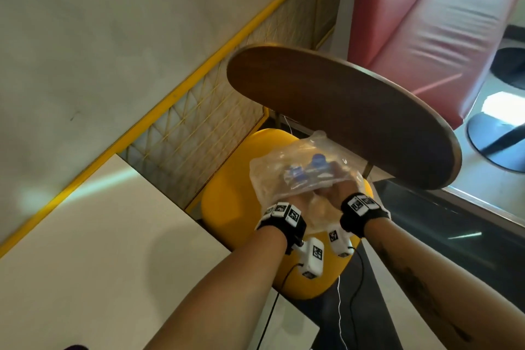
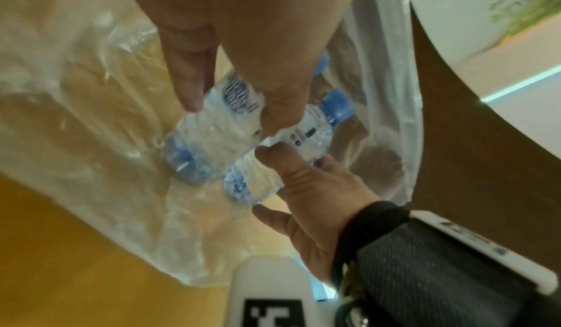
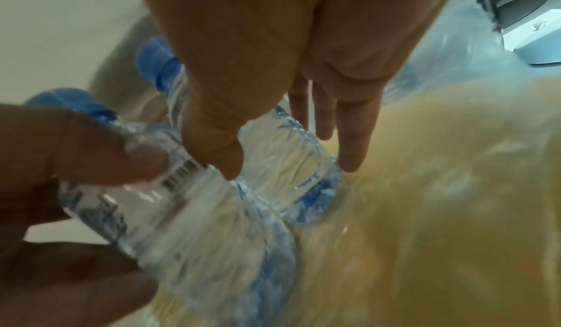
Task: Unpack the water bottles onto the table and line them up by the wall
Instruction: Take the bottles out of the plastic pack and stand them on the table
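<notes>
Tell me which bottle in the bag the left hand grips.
The bottle with the dark printed logo, between the left hand's thumb and fingers. The neighbouring bottle, blue cap showing, is in the right hand.

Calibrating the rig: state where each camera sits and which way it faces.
Head: worn on the head, looking down at the plastic bag on the yellow seat; both forearms, left hand and right hand show.
Left wrist: looks along the left hand gripping the first bottle.
Right wrist: looks along the right hand gripping the second bottle.
Wrist views share both bottles and both hands.
</notes>
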